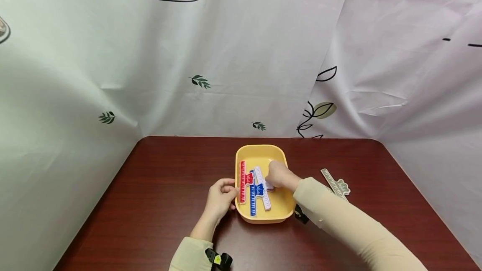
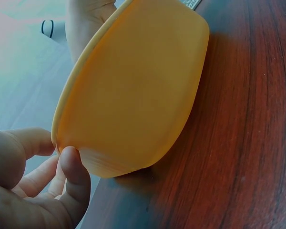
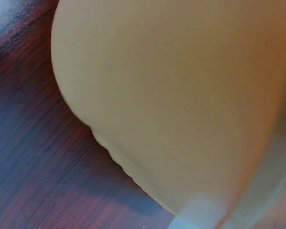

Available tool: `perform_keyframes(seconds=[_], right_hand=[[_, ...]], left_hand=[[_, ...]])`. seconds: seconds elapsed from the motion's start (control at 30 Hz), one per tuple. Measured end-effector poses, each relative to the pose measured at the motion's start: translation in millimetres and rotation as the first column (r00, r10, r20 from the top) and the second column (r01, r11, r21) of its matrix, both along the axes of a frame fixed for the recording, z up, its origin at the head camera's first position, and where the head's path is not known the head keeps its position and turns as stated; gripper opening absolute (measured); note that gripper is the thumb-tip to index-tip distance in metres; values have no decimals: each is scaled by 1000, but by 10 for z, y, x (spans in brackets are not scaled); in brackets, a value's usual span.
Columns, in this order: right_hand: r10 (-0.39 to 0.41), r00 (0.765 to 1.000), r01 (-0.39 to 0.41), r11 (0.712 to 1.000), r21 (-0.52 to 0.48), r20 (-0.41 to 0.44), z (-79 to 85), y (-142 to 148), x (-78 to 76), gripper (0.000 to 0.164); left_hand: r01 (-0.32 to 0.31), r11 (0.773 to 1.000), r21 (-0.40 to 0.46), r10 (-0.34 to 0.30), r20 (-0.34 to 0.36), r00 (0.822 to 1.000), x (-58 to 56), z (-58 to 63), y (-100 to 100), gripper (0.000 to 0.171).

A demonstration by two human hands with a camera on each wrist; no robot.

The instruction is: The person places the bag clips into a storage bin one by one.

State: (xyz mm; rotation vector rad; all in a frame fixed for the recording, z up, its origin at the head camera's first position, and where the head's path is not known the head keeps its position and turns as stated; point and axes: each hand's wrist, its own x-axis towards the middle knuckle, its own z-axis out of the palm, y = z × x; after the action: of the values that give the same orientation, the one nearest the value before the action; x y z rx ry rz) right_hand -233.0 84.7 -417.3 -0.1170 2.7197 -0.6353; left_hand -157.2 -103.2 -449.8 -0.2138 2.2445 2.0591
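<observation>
A yellow plastic basin (image 1: 278, 208) stands on the table, its wall tilted across the left wrist view. Thumb and forefinger of my left hand (image 1: 219, 199) pinch its left rim. Inside it lie a red ruler clip (image 1: 242, 183), a blue ruler clip (image 1: 253, 200) and a lavender ruler clip (image 1: 267, 202), side by side, with the blue clip's handle over the lavender strip. My right hand (image 1: 279, 175) reaches in over the right wall, fingers curled at the lavender clip's handle; the fingertips are hidden. The right wrist view shows only the basin's outer wall (image 3: 171, 95).
A pale white-green ruler clip (image 1: 334, 184) lies on the dark red wooden table (image 1: 169, 170), to the right of the basin and partly behind my right sleeve (image 1: 339, 216). A printed white cloth (image 1: 241, 53) hangs behind the table's far edge.
</observation>
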Motion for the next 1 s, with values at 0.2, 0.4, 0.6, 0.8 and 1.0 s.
perform_keyframes(seconds=[0.2,0.4,0.6,0.8,1.0], right_hand=[[18,1000,-18,1000,-5,-23,33,-2,32,8],[33,999,-33,999,-32,-18,59,6,44,13],[20,1000,-19,998,-54,15,105,21,59,13],[13,1000,-13,998,-64,2,135,39,57,15],[-18,999,22,996,-88,36,156,59,35,16]], left_hand=[[4,1000,-5,-4,-3,1000,92,204,25,36],[-2,1000,-2,2,-13,1000,156,304,39,34],[4,1000,-14,-4,-14,1000,114,235,31,34],[-12,1000,-16,11,-10,1000,4,-13,6,36],[-13,1000,-21,13,-15,1000,8,-14,8,37]])
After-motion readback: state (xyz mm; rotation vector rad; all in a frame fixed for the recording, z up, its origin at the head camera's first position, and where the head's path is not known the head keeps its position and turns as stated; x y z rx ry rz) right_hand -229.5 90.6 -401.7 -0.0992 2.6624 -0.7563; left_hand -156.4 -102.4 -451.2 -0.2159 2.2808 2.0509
